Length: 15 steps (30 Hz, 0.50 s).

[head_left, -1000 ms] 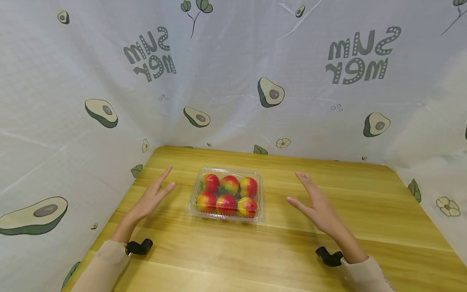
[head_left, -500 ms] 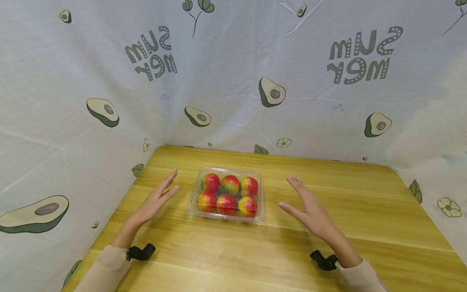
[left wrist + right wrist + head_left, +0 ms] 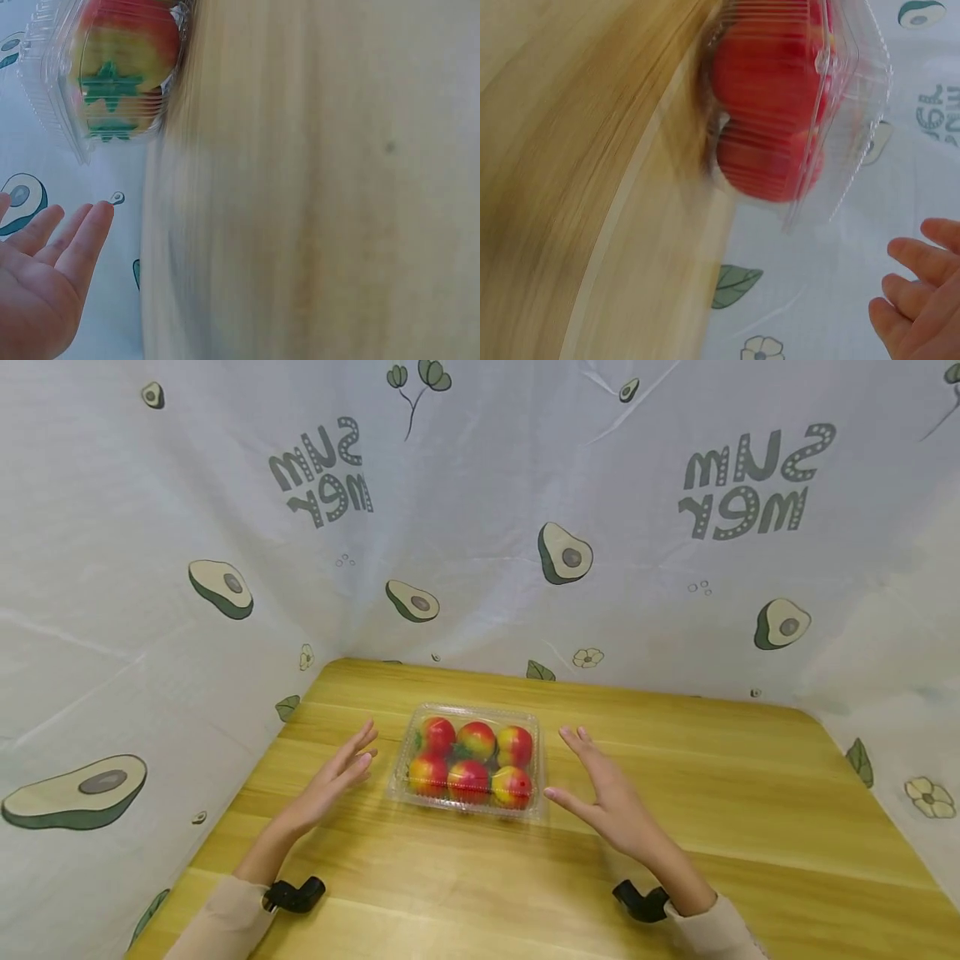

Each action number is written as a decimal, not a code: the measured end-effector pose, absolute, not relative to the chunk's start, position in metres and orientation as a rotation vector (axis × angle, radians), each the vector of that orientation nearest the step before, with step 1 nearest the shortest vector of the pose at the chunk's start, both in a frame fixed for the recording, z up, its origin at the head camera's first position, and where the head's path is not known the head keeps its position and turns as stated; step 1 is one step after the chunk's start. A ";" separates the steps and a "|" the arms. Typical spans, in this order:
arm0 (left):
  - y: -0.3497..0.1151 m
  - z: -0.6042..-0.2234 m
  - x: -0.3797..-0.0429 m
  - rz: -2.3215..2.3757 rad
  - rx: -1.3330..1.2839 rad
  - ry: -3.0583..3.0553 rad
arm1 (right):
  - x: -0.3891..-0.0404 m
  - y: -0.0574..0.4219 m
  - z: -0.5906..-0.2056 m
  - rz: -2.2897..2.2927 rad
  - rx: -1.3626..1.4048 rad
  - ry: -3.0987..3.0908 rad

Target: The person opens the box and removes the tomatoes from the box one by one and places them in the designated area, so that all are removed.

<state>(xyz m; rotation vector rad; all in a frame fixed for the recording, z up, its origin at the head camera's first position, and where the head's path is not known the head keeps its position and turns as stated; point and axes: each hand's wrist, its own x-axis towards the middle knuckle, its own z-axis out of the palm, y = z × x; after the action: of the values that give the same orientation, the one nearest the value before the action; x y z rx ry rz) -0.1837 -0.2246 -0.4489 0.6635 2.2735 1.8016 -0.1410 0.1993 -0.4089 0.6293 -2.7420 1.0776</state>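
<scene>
One clear plastic box (image 3: 465, 760) held six red-yellow fruits (image 3: 468, 777) (two rows of three), and two hands flanked it.

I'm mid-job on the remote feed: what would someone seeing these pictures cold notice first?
First, the clear plastic clamshell box holding six red-and-yellow tomatoes, lid shut, at the middle of the yellow wooden table. Next, the two open hands flanking it, the left hand and the right hand, neither touching it. Behind hangs the white avocado-print cloth.
</scene>
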 end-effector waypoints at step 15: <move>-0.219 -0.455 -0.174 1.876 0.595 2.198 | -0.145 0.169 -0.410 0.932 0.781 -2.690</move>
<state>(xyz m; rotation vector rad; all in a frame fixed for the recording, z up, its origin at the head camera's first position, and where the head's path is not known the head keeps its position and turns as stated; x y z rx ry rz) -0.1744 -0.2190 -0.4548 0.5952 2.1981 1.8764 -0.1447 0.1692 -0.4101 0.7811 -2.6897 0.9319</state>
